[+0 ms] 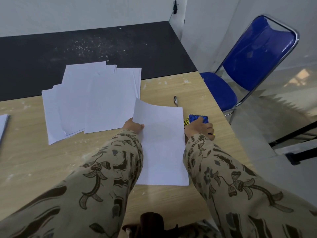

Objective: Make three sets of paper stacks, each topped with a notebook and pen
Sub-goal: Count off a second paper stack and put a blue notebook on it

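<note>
My left hand (133,126) pinches left edge of sheet (161,143), its far corner curling up. My right hand (201,128) curls over blue notebook (199,118), seemingly gripping it, close to right edge of table (34,160). Pen (175,101) lies beyond sheet, label too small to read. Loose papers (92,100) spread left, far edges over black mat (85,45). Room to move at near left. Chair (257,54) stands past right edge.

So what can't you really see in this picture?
All head view.
Blue notebook: mostly covered by the right hand.
Yellow-black thing beside it: hidden by the held sheet and that hand.
Left hand: its fingers are under the sheet.
Paper stack at left: cut off by the frame edge.
Pen label: too small to read.
</note>
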